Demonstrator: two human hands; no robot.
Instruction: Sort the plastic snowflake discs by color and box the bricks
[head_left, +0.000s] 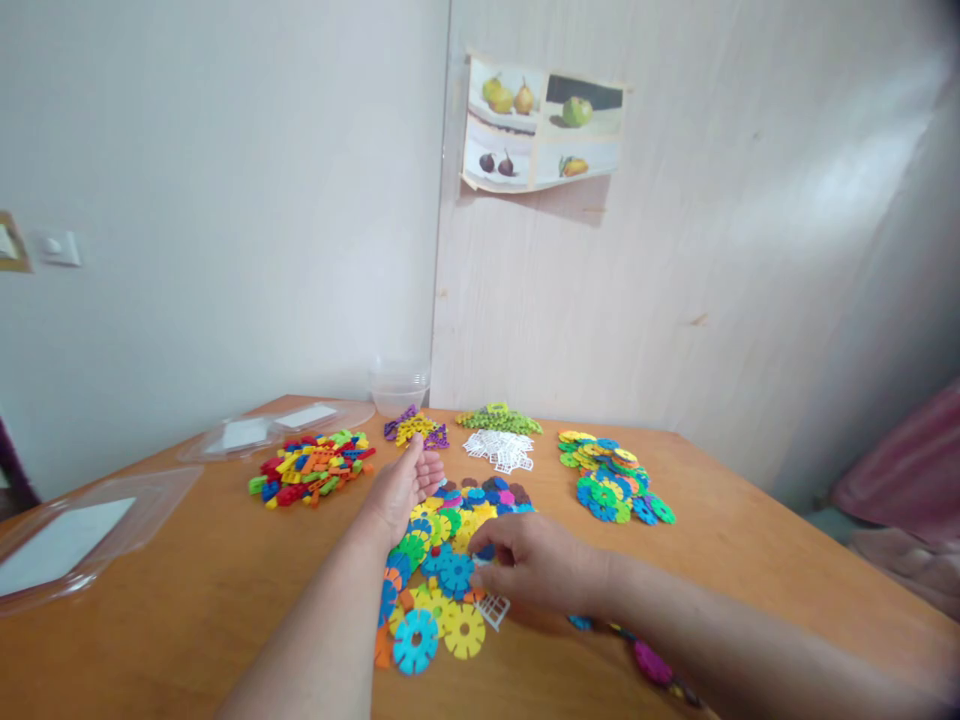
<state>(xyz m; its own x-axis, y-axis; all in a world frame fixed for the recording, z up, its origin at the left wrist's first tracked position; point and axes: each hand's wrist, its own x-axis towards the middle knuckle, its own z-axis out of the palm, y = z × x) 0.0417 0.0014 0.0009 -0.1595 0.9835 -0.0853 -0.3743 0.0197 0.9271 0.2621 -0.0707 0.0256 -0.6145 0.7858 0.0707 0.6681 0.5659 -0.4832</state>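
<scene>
Mixed pile (431,605): clock centre, all directions read from here.
Left hand (401,493): 11 o'clock, fingers spread wide, nothing seen in it; I judge it flanks the pile as a guard.
Right hand (536,563): 3 o'clock, thumb and fingers curled narrow over a white grid piece (493,610); I cannot tell whether they pinch it.
Spacing: bricks (311,470) at 10, white grids (499,450) at 1, discs (607,490) at 2; presumably apart to keep kinds separate.
Surface: brown table (187,610).
Room: pale wall (300,200); fruit print (544,130) at 12.
</scene>
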